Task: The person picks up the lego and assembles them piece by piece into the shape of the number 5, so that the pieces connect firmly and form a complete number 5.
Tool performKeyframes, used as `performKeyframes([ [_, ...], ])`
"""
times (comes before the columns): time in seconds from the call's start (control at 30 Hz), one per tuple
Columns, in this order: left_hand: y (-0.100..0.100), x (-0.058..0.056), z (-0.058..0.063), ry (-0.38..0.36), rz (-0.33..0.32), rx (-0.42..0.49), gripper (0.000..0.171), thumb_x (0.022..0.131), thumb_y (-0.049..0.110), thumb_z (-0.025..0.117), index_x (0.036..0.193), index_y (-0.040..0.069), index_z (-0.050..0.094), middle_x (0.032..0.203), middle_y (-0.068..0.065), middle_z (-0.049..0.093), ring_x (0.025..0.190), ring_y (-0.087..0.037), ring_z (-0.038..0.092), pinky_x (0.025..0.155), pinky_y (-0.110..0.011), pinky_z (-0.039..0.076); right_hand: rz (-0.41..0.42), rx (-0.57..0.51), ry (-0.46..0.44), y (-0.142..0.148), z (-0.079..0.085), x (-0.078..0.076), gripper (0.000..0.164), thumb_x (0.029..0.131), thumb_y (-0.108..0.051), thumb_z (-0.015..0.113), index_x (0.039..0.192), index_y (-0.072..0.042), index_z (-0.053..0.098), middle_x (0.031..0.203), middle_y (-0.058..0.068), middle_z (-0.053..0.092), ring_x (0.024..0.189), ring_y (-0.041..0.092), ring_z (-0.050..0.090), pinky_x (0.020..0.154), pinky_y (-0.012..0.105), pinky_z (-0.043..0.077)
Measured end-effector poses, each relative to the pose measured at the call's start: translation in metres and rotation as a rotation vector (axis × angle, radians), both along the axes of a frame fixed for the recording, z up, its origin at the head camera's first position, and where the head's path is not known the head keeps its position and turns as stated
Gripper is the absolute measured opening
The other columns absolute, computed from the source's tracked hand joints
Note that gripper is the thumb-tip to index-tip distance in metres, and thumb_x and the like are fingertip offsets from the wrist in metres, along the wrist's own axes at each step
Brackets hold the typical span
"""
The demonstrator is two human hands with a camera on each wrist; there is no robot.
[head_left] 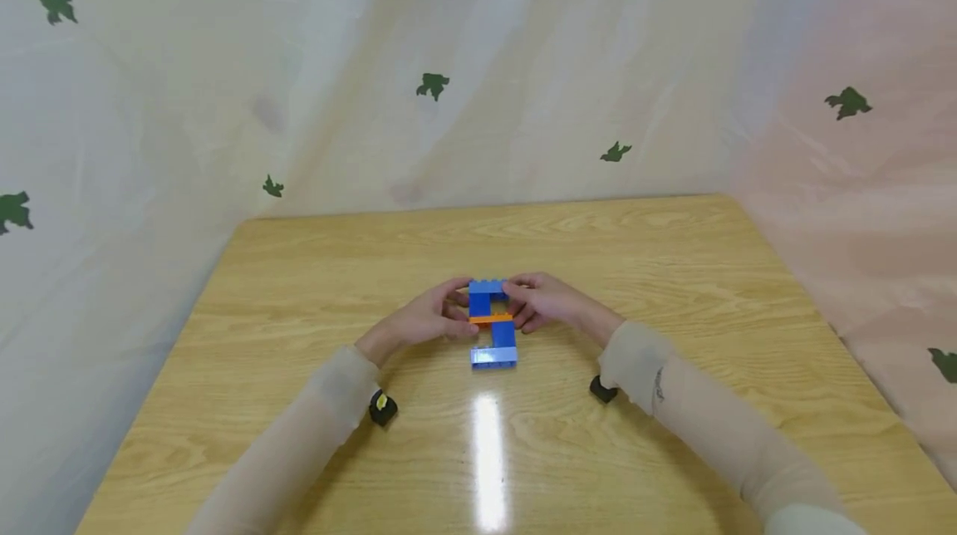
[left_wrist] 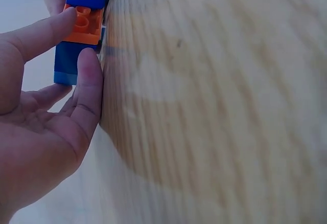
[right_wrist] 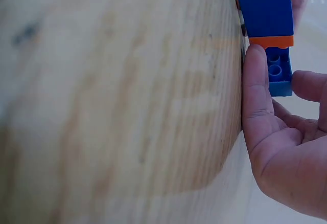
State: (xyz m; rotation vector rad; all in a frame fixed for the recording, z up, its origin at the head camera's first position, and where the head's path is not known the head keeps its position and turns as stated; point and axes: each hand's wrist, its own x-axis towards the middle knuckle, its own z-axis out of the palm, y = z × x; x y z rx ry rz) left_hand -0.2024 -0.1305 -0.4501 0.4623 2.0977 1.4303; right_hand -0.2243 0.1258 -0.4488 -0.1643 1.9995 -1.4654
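A build of toy building bricks lies on its side on the table, with blue bricks and one thin orange brick (head_left: 490, 319) across its middle. A light blue brick (head_left: 488, 287) forms its far end, another light blue brick (head_left: 493, 355) its near end. Dark blue bricks join them, one left (head_left: 479, 304) and one right (head_left: 504, 334). My left hand (head_left: 426, 315) grips the build's left side, thumb at the orange brick (left_wrist: 88, 25), other fingers towards the far end. From the right, my right hand (head_left: 553, 301) holds the far part, thumb by the light blue brick (right_wrist: 280, 88), a finger low by the orange brick (right_wrist: 272, 41).
The wooden table (head_left: 299, 294) bears a bright light reflection in front of the build. A pale cloth (head_left: 508, 144) with green bird and leaf prints hangs behind and at both sides. Black devices (head_left: 383, 409) sit at both wrists.
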Motion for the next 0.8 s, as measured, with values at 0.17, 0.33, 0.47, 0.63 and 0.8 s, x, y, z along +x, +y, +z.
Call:
performKeyframes([
  [0.17, -0.002, -0.002, -0.002, 0.008, -0.067, -0.014, 0.078, 0.095, 0.013, 0.073, 0.157, 0.007, 0.026, 0.138, -0.018, 0.051, 0.109, -0.026, 0.06, 0.083, -0.035, 0.055, -0.007, 0.025, 0.012, -0.006, -0.002, 0.001, 0.043, 0.11, -0.031, 0.047, 0.14, -0.001, 0.05, 0.097, 0.014, 0.064, 0.076, 0.021, 0.067, 0.068, 0.034, 0.06],
  [0.33, -0.002, -0.005, 0.0, 0.005, -0.085, -0.038, 0.076, 0.095, 0.012, 0.072, 0.156, 0.005, 0.027, 0.137, -0.018, 0.052, 0.105, -0.025, 0.06, 0.084, -0.034, 0.055, -0.004, 0.018, 0.021, -0.008, -0.003, -0.001, 0.04, 0.109, -0.03, 0.05, 0.138, -0.003, 0.052, 0.096, 0.015, 0.064, 0.077, 0.023, 0.067, 0.068, 0.033, 0.06],
  [0.47, 0.002, -0.006, 0.0, 0.018, -0.115, -0.038, 0.074, 0.096, 0.011, 0.071, 0.155, 0.004, 0.027, 0.135, -0.018, 0.052, 0.1, -0.024, 0.061, 0.082, -0.034, 0.055, -0.006, 0.036, 0.028, -0.005, -0.002, -0.001, 0.039, 0.11, -0.03, 0.048, 0.138, -0.003, 0.051, 0.097, 0.016, 0.064, 0.078, 0.023, 0.067, 0.069, 0.034, 0.06],
  [0.63, 0.009, -0.005, -0.001, 0.023, -0.136, -0.031, 0.075, 0.096, 0.012, 0.071, 0.155, 0.004, 0.026, 0.133, -0.017, 0.053, 0.096, -0.023, 0.061, 0.079, -0.033, 0.055, -0.002, 0.063, 0.027, 0.002, -0.001, 0.0, 0.038, 0.11, -0.03, 0.047, 0.138, -0.003, 0.05, 0.096, 0.015, 0.063, 0.076, 0.023, 0.067, 0.067, 0.034, 0.06],
  [0.8, 0.013, -0.004, -0.002, 0.019, -0.115, -0.039, 0.076, 0.096, 0.012, 0.071, 0.156, 0.005, 0.025, 0.134, -0.017, 0.053, 0.098, -0.023, 0.062, 0.08, -0.033, 0.055, 0.016, 0.066, 0.038, 0.005, 0.002, 0.002, 0.041, 0.11, -0.031, 0.048, 0.139, -0.003, 0.049, 0.096, 0.015, 0.064, 0.077, 0.023, 0.067, 0.068, 0.035, 0.061],
])
